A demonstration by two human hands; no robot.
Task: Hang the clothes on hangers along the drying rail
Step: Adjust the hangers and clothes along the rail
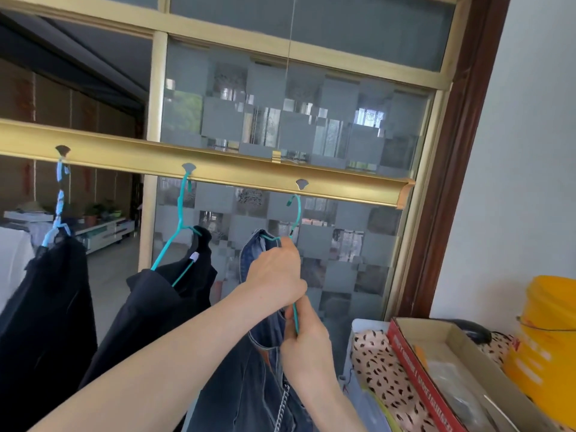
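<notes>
A gold drying rail (237,168) crosses the view, with notched holes along its lower edge. Two dark garments hang from it: one (46,307) on a light blue hanger (59,210) at the left, another (165,300) on a teal hanger (180,226) in the middle. A third teal hanger (296,213) carries a blue denim garment (249,369); its hook sits just below the rail's right hole (301,183), apart from it. My left hand (274,275) grips this hanger near its neck. My right hand (304,335) pinches the hanger's lower arm.
A frosted glass sliding door with a gold frame (311,126) stands behind the rail. At the lower right are a spotted cloth (383,366), an open cardboard box (442,363) and a yellow bucket (548,338). The doorway at the left opens onto another room.
</notes>
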